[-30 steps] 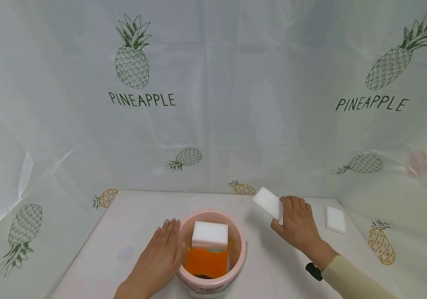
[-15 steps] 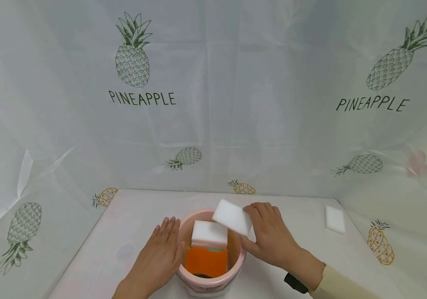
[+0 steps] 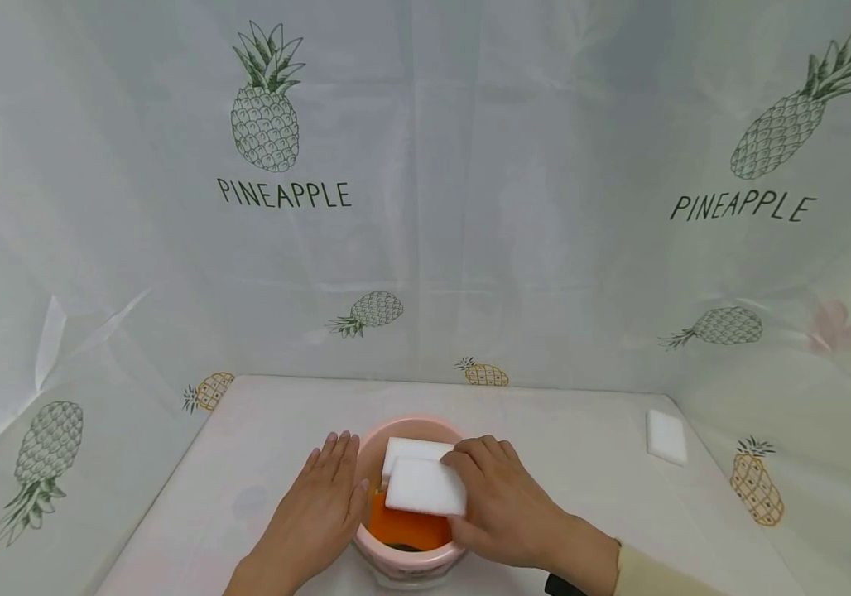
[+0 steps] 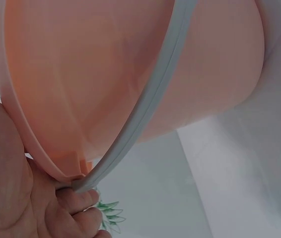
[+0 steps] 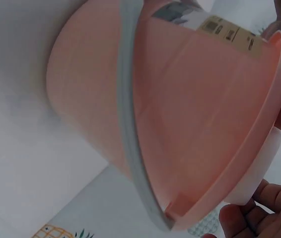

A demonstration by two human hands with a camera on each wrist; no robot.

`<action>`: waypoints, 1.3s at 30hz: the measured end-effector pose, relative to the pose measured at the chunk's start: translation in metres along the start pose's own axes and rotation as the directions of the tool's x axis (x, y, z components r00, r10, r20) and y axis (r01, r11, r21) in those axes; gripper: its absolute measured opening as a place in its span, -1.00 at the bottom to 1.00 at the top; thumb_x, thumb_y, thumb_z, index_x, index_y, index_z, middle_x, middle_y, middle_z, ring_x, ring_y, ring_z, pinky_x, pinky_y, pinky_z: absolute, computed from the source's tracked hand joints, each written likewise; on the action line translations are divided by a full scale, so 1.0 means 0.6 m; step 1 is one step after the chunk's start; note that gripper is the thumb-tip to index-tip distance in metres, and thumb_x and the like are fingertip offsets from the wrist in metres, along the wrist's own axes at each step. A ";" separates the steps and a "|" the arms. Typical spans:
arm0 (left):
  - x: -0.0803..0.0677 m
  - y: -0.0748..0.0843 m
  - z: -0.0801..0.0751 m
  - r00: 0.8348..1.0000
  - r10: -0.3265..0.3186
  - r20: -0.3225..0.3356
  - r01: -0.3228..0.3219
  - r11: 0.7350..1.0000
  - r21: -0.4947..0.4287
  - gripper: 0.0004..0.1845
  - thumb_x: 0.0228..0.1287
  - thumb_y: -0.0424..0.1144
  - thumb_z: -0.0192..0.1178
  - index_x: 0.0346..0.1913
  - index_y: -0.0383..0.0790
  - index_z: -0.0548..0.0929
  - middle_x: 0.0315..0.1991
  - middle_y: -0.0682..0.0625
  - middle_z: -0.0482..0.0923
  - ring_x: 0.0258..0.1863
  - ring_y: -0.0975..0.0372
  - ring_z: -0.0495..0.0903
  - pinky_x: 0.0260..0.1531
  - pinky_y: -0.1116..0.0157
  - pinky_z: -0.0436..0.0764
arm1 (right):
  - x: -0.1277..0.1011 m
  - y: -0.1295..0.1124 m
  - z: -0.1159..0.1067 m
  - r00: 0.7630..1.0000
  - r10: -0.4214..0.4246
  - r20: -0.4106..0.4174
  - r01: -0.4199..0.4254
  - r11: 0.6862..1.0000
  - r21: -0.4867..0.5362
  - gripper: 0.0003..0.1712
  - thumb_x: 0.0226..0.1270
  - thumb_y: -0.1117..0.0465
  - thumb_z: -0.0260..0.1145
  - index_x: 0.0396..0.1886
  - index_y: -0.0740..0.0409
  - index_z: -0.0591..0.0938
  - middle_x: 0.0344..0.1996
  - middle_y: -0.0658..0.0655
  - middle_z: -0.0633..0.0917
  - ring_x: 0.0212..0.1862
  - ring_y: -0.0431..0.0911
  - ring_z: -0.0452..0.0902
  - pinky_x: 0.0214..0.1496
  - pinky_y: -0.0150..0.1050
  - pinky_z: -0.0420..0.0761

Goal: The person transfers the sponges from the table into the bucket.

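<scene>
Pineapple-print sheeting behind the worktop point(image 3: 589, 463) — my left hand point(image 3: 317, 517) flat against the pink bucket point(image 3: 403, 563), my right hand point(image 3: 503, 513) gripping a white sponge point(image 3: 424, 487) at its mouth, two sponges already inside, one white sponge on the worktop point(image 3: 667, 436) left.

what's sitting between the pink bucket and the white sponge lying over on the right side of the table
Nothing. In the head view, the table is bare between the pink bucket and the loose white sponge; only the right hand, gripping another white sponge over the bucket, is nearby.

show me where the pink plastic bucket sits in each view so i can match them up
Head: the pink plastic bucket is bottom centre, between both hands.
Left wrist: it fills the upper frame, seen from outside.
Right wrist: it fills the centre, tilted in view.
Shared landmark: the grey bucket handle in both wrist views; not clear in the head view.
</scene>
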State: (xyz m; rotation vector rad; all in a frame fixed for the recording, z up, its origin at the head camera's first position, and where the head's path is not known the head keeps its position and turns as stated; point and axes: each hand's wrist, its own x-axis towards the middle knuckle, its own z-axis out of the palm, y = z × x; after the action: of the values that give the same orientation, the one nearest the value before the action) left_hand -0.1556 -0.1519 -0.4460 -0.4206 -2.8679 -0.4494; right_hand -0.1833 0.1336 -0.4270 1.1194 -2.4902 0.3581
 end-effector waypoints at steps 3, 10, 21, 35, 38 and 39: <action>0.000 0.000 0.000 1.000 -0.001 0.002 0.001 1.000 0.000 -0.36 0.66 -0.07 0.02 0.55 -0.47 0.34 0.58 -0.31 0.30 0.62 -0.15 0.23 0.58 -0.17 0.26 | 0.003 -0.006 0.002 1.000 -0.026 0.013 0.025 0.999 0.023 -0.39 0.09 0.01 0.47 0.16 0.03 0.56 0.06 -0.10 0.55 0.07 -0.22 0.38 0.04 -0.28 0.41; -0.002 0.002 -0.001 1.000 0.014 0.000 -0.014 1.000 -0.018 -0.37 0.68 -0.07 -0.01 0.55 -0.47 0.33 0.58 -0.32 0.30 0.62 -0.16 0.22 0.57 -0.16 0.28 | 0.009 -0.009 0.002 0.994 -0.080 0.069 0.076 0.995 0.060 -0.43 0.19 -0.06 0.45 0.17 0.00 0.55 0.06 -0.13 0.54 0.06 -0.25 0.36 0.04 -0.32 0.39; 0.000 0.002 0.001 1.000 0.006 -0.002 -0.006 1.000 -0.029 -0.37 0.67 -0.08 0.00 0.56 -0.46 0.33 0.58 -0.31 0.29 0.63 -0.15 0.21 0.58 -0.16 0.27 | 0.011 -0.002 0.002 0.981 -0.100 0.168 0.082 0.991 0.109 -0.63 0.32 -0.11 0.39 0.06 -0.12 0.69 0.01 -0.17 0.57 0.11 -0.27 0.37 0.14 -0.24 0.41; 0.000 0.003 0.001 1.000 -0.023 0.014 0.024 0.997 -0.076 -0.36 0.67 -0.10 0.01 0.58 -0.45 0.29 0.59 -0.29 0.27 0.64 -0.14 0.18 0.60 -0.15 0.23 | 0.011 0.000 0.014 0.976 -0.189 0.104 0.181 0.980 0.084 -0.76 0.34 0.01 0.37 -0.04 -0.17 0.75 -0.08 -0.23 0.67 0.01 -0.27 0.41 0.04 -0.27 0.38; 0.001 0.002 0.002 0.999 -0.028 0.025 0.029 0.996 -0.079 -0.36 0.68 -0.10 0.00 0.59 -0.45 0.28 0.60 -0.29 0.26 0.64 -0.14 0.17 0.61 -0.15 0.21 | 0.011 -0.001 0.013 0.977 -0.184 0.102 0.177 0.981 0.078 -0.76 0.34 0.00 0.37 -0.03 -0.17 0.75 -0.07 -0.22 0.66 0.01 -0.27 0.40 0.04 -0.26 0.39; 0.000 0.002 0.002 0.999 -0.029 0.027 0.031 0.996 -0.082 -0.36 0.68 -0.10 0.00 0.59 -0.45 0.27 0.60 -0.29 0.26 0.64 -0.14 0.17 0.61 -0.15 0.21 | 0.011 0.000 0.012 0.978 -0.182 0.100 0.175 0.982 0.076 -0.75 0.34 -0.01 0.37 -0.03 -0.16 0.75 -0.07 -0.22 0.66 0.01 -0.27 0.40 0.05 -0.26 0.39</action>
State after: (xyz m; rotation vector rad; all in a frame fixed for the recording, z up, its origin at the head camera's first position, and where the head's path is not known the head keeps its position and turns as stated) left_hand -0.1557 -0.1505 -0.4467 -0.4008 -2.8915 -0.5734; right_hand -0.1889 0.1264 -0.4307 1.4121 -2.4592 0.3396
